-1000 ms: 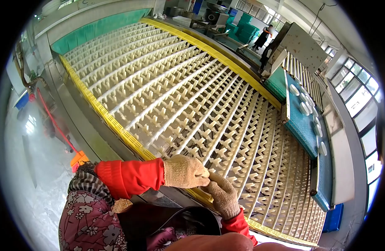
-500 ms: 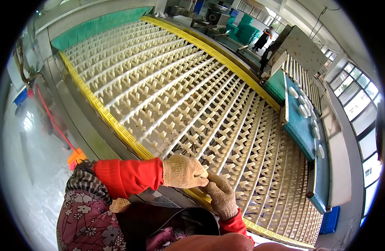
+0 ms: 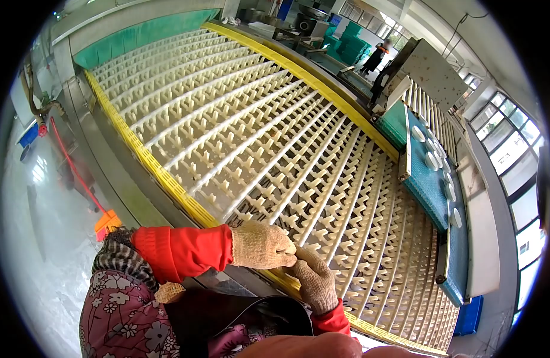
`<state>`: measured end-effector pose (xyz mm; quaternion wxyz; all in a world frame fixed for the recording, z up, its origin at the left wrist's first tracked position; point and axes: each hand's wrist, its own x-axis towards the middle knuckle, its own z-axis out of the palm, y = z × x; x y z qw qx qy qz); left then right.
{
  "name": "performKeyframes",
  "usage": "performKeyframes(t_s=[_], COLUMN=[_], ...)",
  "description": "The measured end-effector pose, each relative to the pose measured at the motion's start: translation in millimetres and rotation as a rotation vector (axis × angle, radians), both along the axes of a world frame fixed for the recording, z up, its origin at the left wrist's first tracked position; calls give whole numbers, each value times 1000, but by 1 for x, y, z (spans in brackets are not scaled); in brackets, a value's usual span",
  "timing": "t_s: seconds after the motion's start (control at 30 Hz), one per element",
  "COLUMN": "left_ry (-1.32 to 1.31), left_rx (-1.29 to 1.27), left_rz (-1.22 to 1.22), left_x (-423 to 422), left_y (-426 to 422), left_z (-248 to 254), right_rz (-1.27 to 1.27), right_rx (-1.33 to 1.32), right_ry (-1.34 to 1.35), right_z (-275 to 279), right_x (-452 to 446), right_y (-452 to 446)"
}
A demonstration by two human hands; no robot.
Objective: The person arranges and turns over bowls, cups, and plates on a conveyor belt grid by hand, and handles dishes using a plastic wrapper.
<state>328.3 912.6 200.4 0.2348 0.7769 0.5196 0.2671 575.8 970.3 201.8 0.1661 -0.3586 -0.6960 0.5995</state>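
My left hand (image 3: 263,245), in a tan knit glove and red sleeve, reaches in from the left with its fingers curled. My right hand (image 3: 314,278), gloved alike, comes up from below and is closed too. Their fingertips meet over the near edge of a wide pegged conveyor (image 3: 227,149). Anything pinched between them is hidden. Rows of cream pegs and pale rods cover the conveyor. Along its near side runs a yellow edge strip (image 3: 145,156), passing below the hands.
On the right, a teal belt (image 3: 427,185) carries several white round pieces (image 3: 455,218). A green curtain (image 3: 143,43) hangs at the conveyor's far left end. An orange-headed broom (image 3: 108,223) stands on the wet floor at left. Another person (image 3: 376,58) stands far back.
The pale rods of the conveyor sit at slightly different positions. Both hands keep the same closed pose, fingertips together. The view has shifted very slightly.
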Motion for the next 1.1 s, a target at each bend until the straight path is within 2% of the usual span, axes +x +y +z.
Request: performKeyframes(t_s=[0.2,0.47,0.8,0.9,1.1], left_ry=[27,7,-69,-19,-57], left_rx=[-82,-38,-7,13,84], left_rz=[8,-11,-32,-57,2], left_x=[10,18,32,36,47], left_y=[2,6,13,15,12], left_z=[0,-5,-12,-10,-13], right_rz=[-21,-86,-81,-53,-35], right_rx=[-81,-134,-64,-49,-37], right_ry=[42,118,43,40,29], right_z=[-10,-9,-23,-21,-18], right_x=[9,14,31,36,41], right_y=[4,0,9,11,14])
